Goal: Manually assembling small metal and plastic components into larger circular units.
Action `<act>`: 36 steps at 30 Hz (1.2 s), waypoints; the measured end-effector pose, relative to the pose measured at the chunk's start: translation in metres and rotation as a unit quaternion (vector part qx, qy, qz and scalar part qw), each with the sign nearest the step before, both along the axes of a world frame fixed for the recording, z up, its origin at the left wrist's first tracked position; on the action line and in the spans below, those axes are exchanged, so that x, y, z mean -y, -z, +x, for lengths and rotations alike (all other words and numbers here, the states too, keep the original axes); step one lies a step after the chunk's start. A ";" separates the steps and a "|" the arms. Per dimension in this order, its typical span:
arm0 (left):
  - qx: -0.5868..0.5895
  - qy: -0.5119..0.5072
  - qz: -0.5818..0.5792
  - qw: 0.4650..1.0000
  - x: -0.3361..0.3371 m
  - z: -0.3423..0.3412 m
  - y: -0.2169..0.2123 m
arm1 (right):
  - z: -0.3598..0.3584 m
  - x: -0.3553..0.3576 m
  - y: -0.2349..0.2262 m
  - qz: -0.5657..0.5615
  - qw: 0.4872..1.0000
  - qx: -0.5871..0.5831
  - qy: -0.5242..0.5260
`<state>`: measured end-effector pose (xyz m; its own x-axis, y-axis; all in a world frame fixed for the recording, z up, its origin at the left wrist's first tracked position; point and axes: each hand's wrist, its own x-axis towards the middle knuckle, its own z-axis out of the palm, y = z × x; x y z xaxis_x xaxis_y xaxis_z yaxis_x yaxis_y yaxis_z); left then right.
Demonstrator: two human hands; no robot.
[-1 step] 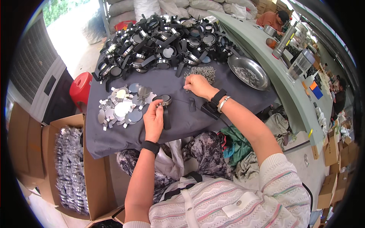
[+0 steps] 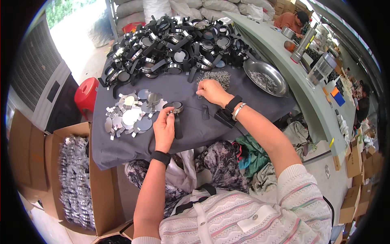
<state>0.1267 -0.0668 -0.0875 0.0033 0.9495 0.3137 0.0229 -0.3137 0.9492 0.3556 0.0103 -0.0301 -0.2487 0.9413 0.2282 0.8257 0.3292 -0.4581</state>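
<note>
My left hand (image 2: 163, 132) grips a round silver-and-black piece with a flat black strip (image 2: 177, 127) hanging down from it. Thumb and fingertips press on its rim. Just in front of a heap of small metal parts (image 2: 219, 77), my right hand (image 2: 212, 92) is bent inward in a pinch. A tiny squarish metal bit (image 2: 199, 97) shows below its fingertips; whether it is held I cannot tell. To the left of my left hand lies a loose pile of shiny round metal discs with tabs (image 2: 131, 116). A small black oblong piece (image 2: 205, 112) rests between my hands.
A big heap of similar black-and-silver pieces (image 2: 174, 49) covers the table's far side. An oval metal dish (image 2: 280, 83) of small parts stands at right. Around the grey-clothed table (image 2: 118, 152) are a red stool (image 2: 86, 95), an open carton (image 2: 103, 183) and a co-worker (image 2: 290, 23).
</note>
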 end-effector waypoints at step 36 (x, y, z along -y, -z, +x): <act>0.007 -0.016 -0.047 0.999 0.001 0.001 -0.009 | -0.033 0.015 0.012 0.097 0.987 0.088 -0.097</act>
<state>0.1273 -0.0676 -0.0780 -0.0321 0.9743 0.2228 0.0176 -0.2223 0.9748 0.3223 -0.0043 -0.0423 -0.4719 0.8147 0.3369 0.7996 0.5565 -0.2256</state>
